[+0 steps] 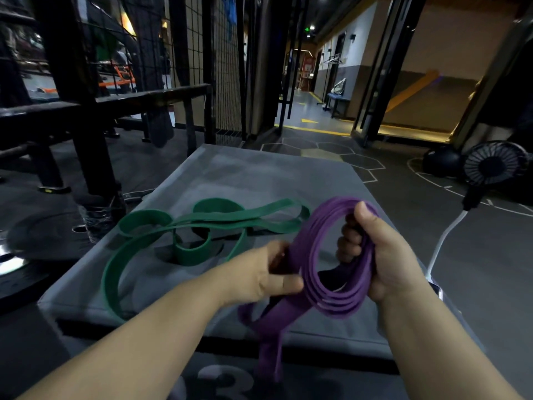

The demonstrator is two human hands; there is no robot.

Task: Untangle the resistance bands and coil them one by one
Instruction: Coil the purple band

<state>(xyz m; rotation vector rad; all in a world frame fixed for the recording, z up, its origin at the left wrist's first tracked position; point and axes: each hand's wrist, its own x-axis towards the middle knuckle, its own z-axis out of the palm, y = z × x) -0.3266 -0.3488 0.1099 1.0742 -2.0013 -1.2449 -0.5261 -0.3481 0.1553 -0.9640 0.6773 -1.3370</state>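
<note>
The right hand [383, 255] is closed around the purple band [331, 306]. Its fingers are curled through a coil of several turns and the thumb rests over the top, so the coil stands upright above the near right corner of the padded box [259, 180]. The left hand [259, 272] is just beside the coil and pinches the loose length where it leaves the turns. That hand is slightly blurred, so I cannot tell exactly how its fingertips lie. Below both hands the uncoiled tail droops past the near edge of the box. The band looks flat, soft and rubbery. It should be light and bend easily, but it will likely spring open if the grip loosens and twist if it is fed in on edge. The best hold is probably flat across its width close to the coil, with each new turn laid under the right thumb. The coiling seems well along, since only the hanging tail is left. The green band [189, 254] lies apart from the purple one, sprawled in loose crossing loops over the left half of the box top toward its left edge. It is not yet coiled, and it should lift most easily by one outer loop. A rack [78, 111] stands beyond the left side, and a fan [493, 163] sits on the floor at the far right.
</note>
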